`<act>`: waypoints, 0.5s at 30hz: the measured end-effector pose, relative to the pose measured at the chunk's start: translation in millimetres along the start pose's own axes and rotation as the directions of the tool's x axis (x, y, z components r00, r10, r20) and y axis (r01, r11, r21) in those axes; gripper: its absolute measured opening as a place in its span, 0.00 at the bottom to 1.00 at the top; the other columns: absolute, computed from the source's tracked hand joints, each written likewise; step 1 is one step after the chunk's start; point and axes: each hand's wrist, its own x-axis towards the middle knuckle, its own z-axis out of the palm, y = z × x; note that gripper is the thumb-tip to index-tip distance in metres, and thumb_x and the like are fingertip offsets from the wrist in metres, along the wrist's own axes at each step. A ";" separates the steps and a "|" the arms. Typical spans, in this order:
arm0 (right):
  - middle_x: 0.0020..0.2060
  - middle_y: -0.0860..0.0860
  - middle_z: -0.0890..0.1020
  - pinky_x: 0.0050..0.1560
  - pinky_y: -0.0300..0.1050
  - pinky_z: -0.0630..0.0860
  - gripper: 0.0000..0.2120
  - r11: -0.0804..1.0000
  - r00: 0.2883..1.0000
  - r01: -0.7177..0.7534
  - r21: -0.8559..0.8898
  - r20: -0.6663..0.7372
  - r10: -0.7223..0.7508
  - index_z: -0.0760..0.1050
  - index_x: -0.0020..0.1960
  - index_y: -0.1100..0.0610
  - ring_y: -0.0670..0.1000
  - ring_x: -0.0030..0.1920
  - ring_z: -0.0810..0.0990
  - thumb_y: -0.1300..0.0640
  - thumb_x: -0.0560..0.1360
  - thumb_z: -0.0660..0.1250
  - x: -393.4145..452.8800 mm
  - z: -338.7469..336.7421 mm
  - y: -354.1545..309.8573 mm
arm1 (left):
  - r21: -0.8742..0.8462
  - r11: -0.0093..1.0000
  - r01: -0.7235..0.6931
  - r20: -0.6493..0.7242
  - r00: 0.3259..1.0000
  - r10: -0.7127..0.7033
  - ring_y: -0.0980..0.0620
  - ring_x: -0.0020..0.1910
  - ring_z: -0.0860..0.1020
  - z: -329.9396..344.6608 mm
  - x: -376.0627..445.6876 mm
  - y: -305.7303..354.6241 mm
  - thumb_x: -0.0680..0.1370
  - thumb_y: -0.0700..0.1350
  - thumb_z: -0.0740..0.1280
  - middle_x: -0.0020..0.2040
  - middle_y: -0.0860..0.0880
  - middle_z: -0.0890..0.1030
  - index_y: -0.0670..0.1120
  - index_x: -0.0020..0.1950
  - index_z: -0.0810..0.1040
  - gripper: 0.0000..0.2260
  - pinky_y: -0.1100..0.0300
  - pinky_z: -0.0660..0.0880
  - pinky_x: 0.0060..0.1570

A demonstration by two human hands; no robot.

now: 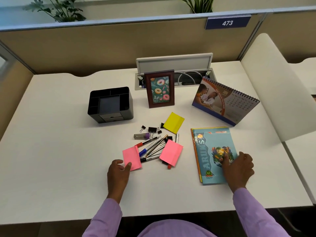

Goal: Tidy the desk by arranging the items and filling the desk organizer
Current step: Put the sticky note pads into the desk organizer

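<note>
Desk organizer (110,104), a black box with open compartments on top and small drawers in its near face, stands at the left of the white desk (51,151), well apart from the loose pile; nothing shows in its compartments. It looks rigid and light, best taken by its side walls.

Just right of it and nearer lie the things to sort: pens and markers (152,147) crossed over one another, smooth and likely to roll, best pinched mid-barrel; small binder clips (152,130), hard and easy to pinch; a yellow sticky pad (173,122) and two pink ones, thin, soft and light, best lifted by an edge. The left hand (118,173) pinches the near corner of the left pink sticky pad (131,158) between thumb and fingers.

Farther right, the right hand (238,168) rests on a stack of notebooks (212,154), fingers bent on the cover, which reads "ARUN'S", "65" and "King Size". These look flat and flexible.

Beyond stand a picture frame (159,88), possibly fragile, and a desk calendar (224,101) headed "JUN". A partition sign (227,23) reads "473".
</note>
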 end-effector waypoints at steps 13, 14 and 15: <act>0.65 0.56 0.74 0.64 0.55 0.67 0.28 0.797 0.784 0.562 0.222 0.165 -0.599 0.68 0.69 0.56 0.57 0.65 0.70 0.41 0.76 0.61 -90.7 23.6 -101.2 | 0.153 0.983 0.098 0.046 0.993 -0.106 0.40 0.40 0.79 17.0 28.2 -17.1 0.63 0.61 0.78 0.37 0.45 0.75 0.44 0.36 0.72 0.24 0.52 0.75 0.38; 0.65 0.55 0.74 0.63 0.54 0.68 0.27 0.784 0.769 0.571 0.242 0.176 -0.614 0.68 0.69 0.56 0.57 0.65 0.70 0.42 0.75 0.62 -95.2 25.1 -107.1 | 0.115 0.989 0.093 0.037 0.994 -0.098 0.42 0.39 0.78 14.3 25.5 -16.2 0.65 0.56 0.79 0.37 0.46 0.76 0.44 0.36 0.72 0.21 0.53 0.73 0.38; 0.65 0.55 0.74 0.63 0.54 0.68 0.27 0.771 0.752 0.582 0.260 0.189 -0.631 0.68 0.69 0.56 0.57 0.65 0.71 0.43 0.75 0.62 -99.6 25.4 -112.0 | 0.073 0.993 0.088 0.032 0.995 -0.091 0.45 0.38 0.77 10.8 21.7 -13.4 0.68 0.52 0.78 0.38 0.46 0.77 0.44 0.37 0.73 0.17 0.54 0.72 0.39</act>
